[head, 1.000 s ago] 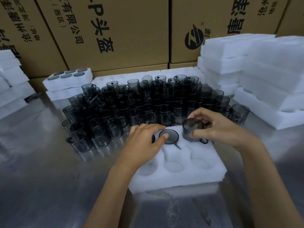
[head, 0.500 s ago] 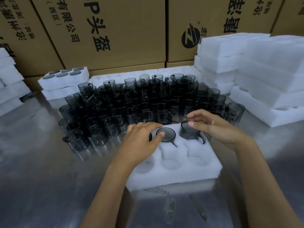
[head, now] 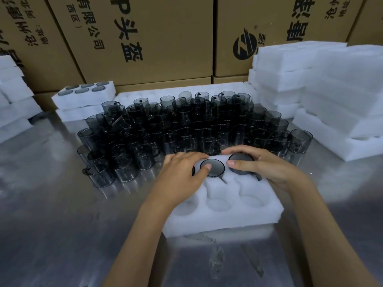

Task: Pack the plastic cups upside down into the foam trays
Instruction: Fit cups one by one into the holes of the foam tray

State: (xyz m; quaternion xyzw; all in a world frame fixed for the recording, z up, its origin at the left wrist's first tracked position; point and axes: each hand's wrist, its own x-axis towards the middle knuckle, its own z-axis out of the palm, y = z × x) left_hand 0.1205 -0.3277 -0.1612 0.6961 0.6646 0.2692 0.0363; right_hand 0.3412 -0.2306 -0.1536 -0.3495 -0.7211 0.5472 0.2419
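A white foam tray lies in front of me on the steel table. Its front row of three pockets holds nothing. In the back row, an upside-down smoky grey cup sits in the middle pocket. My left hand lies flat over the back left pocket, its thumb tip touching that cup's base; a dark cup edge peeks from under the hand. My right hand grips another upside-down cup between thumb and fingers, sunk partly into the back right pocket, its handle toward me.
A dense crowd of several loose grey cups stands just behind the tray. Stacks of foam trays rise at the right and far left. A packed tray sits back left. Cardboard boxes wall the back.
My right hand has lowered its cup from above the tray down into the back right pocket. My left hand has stayed over the back left pocket.
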